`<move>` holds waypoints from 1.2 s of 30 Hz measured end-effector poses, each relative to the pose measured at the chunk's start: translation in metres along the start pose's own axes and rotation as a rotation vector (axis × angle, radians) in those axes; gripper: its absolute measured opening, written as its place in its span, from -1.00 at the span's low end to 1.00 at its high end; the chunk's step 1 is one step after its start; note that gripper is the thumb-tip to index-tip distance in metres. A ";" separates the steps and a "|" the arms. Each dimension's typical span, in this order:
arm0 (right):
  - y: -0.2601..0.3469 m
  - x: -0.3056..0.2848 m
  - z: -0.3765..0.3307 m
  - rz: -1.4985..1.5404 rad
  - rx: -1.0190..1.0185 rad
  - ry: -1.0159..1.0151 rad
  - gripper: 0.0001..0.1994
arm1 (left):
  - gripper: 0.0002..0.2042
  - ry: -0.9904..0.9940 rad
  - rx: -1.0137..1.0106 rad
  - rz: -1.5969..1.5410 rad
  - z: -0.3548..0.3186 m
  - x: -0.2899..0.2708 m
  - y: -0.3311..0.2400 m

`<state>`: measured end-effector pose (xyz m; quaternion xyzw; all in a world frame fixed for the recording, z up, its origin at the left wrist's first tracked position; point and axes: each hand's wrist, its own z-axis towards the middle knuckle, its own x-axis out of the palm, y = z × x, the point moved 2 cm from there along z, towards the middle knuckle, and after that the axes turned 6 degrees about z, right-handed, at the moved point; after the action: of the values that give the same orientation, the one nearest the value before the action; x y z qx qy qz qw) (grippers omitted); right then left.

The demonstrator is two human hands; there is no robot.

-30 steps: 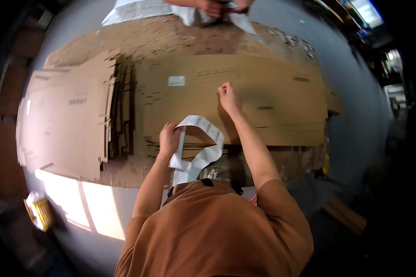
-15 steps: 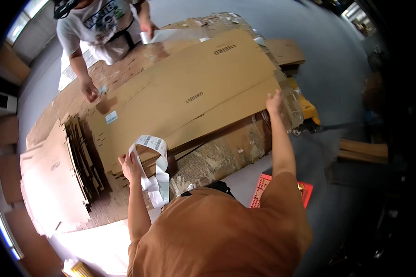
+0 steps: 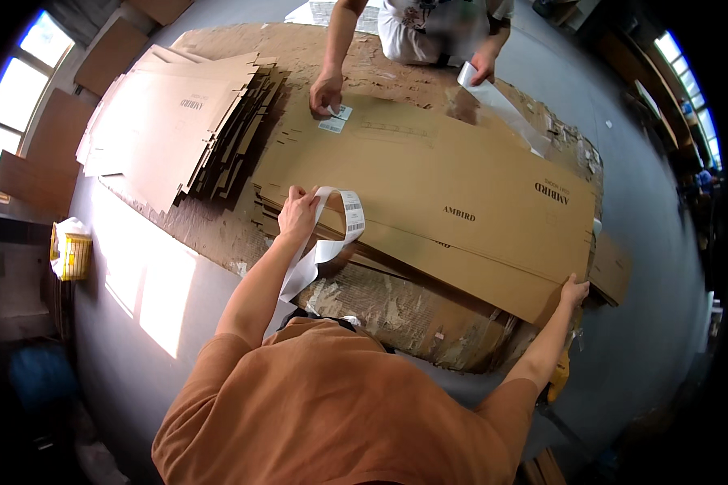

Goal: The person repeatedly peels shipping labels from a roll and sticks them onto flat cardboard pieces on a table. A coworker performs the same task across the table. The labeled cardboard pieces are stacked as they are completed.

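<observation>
My left hand point(image 3: 299, 212) is closed on a curling strip of white printed labels point(image 3: 353, 212), whose loops hang down toward my body. At the right end of a stack of flat brown cardboard cartons, my right hand point(image 3: 573, 291) grips the corner of the top carton point(image 3: 396, 174). A white label point(image 3: 334, 121) lies near that carton's far left end. A co-worker's hand point(image 3: 327, 90) touches this label, its fingertips partly covering it. The co-worker's other hand point(image 3: 484, 68) holds a second white strip point(image 3: 505, 109) trailing over the carton's far edge.
Left of the cartons stands another stack of flat cardboard point(image 3: 170, 113) with uneven edges. Both rest on a worn, cardboard-covered table point(image 3: 210, 230). A yellow basket point(image 3: 74, 250) is at far left. Part of a yellow wheeled thing point(image 3: 558, 376) shows under the right end.
The view has swung, so the cartons appear turned and further right. The co-worker's hand has come from beside the carton onto the label. Both my hands keep their holds.
</observation>
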<state>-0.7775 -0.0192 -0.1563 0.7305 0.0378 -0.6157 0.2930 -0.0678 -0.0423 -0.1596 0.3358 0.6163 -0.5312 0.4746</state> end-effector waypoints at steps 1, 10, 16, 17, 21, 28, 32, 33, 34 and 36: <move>-0.003 -0.001 0.009 0.001 -0.006 0.004 -0.28 | -0.71 -0.002 0.005 0.002 0.001 0.001 -0.004; 0.001 -0.001 0.031 -0.147 -0.014 -0.016 -0.33 | -0.71 -0.003 -0.019 0.001 0.002 0.000 -0.011; -0.008 -0.037 0.052 0.222 -0.093 0.025 -0.49 | -0.71 0.010 -0.059 -0.013 0.002 0.001 -0.013; -0.014 -0.048 0.060 0.471 -0.097 0.138 -0.58 | -0.70 0.052 -0.128 -0.093 0.004 0.003 -0.011; -0.007 -0.107 0.060 0.609 -0.078 0.201 -0.72 | -0.65 0.273 -0.370 -0.627 -0.015 0.011 -0.001; -0.035 -0.218 -0.020 0.788 -0.274 0.413 -0.79 | -0.69 0.565 -0.512 -1.516 -0.027 -0.005 -0.027; -0.099 -0.223 -0.077 0.564 -0.091 0.342 -0.69 | -0.76 0.450 -0.355 -1.362 -0.008 -0.030 -0.031; -0.124 -0.216 -0.096 0.673 0.004 0.400 -0.66 | -0.79 0.360 -0.298 -1.321 -0.002 -0.047 -0.031; -0.143 -0.205 -0.114 0.782 0.104 0.461 -0.62 | -0.80 0.293 -0.217 -1.305 0.004 -0.067 -0.026; -0.068 -0.178 -0.223 0.767 0.110 0.479 -0.56 | -0.80 0.138 -0.087 -1.244 0.010 -0.113 -0.005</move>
<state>-0.6523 0.1976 -0.0029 0.8280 -0.2015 -0.2773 0.4438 -0.0338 -0.0427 -0.0508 -0.0718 0.7467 -0.6595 0.0488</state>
